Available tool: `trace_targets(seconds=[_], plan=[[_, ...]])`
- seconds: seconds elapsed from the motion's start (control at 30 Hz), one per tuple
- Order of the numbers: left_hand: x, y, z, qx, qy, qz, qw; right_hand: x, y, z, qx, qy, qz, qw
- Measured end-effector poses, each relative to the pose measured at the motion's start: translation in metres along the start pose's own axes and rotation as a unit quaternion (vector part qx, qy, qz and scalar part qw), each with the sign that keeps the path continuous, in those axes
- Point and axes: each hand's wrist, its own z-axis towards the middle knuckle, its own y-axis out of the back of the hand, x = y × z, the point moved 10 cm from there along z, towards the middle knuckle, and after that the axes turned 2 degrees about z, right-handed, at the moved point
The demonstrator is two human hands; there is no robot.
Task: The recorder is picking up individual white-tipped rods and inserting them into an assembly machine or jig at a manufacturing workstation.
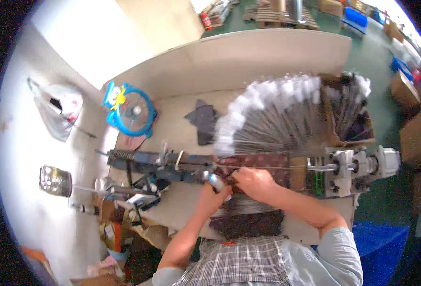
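Observation:
My left hand (214, 198) is closed around a small white-and-blue cylinder (215, 181), tilted at the inner end of a dark rail fixture (148, 161). Close beside it on the right, my right hand (254, 183) has its fingers pinched together; whatever they hold is hidden and blurred. Just beyond both hands a thin rod (282, 167) runs sideways toward the shaft of a machine (346, 168) at the right. Under it lies a dark reddish-brown cloth (267, 161). Behind spreads a fan of thin rods (282, 124) with white fluffy ends.
A box (334, 114) with more rods stands at the back right. Farther left are a blue toy-shaped fan (135, 110), a dark cloth piece (203, 121) and a hanging plastic bag (60, 109). A low board (248, 52) borders the table's far side. Another dark cloth (246, 224) lies nearest me.

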Motion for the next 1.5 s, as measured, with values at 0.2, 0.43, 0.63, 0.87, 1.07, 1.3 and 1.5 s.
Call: trace_targets(seconds=[0.2, 0.43, 0.63, 0.87, 1.07, 1.3, 1.5], plan=[[0.155, 0.069, -0.013, -0.138, 0.109, -0.520, 0.836, 0.008, 0.031, -0.005, -0.017, 0.019, 0.051, 0.998], [0.200, 0.102, -0.020, -0.156, 0.161, -0.619, 0.753, 0.024, 0.028, 0.003, 0.026, 0.023, 0.101, 0.994], [0.203, 0.093, -0.017, -0.190, 0.146, -0.687, 0.686, 0.033, 0.038, -0.002, 0.063, 0.005, 0.099, 0.993], [0.021, 0.033, -0.039, -0.123, -0.136, -0.263, 0.947, 0.027, 0.109, 0.005, -0.105, 0.007, 0.007, 0.994], [-0.054, -0.048, -0.006, 0.027, -0.053, -0.542, 0.838, -0.021, 0.102, -0.012, -0.080, -0.125, 0.140, 0.979], [-0.079, -0.065, -0.003, 0.053, -0.112, -0.483, 0.867, -0.028, 0.125, -0.036, -0.137, -0.078, 0.095, 0.983], [-0.085, -0.088, 0.002, 0.087, -0.146, -0.406, 0.898, -0.030, 0.130, -0.041, -0.131, -0.041, 0.112, 0.984]])
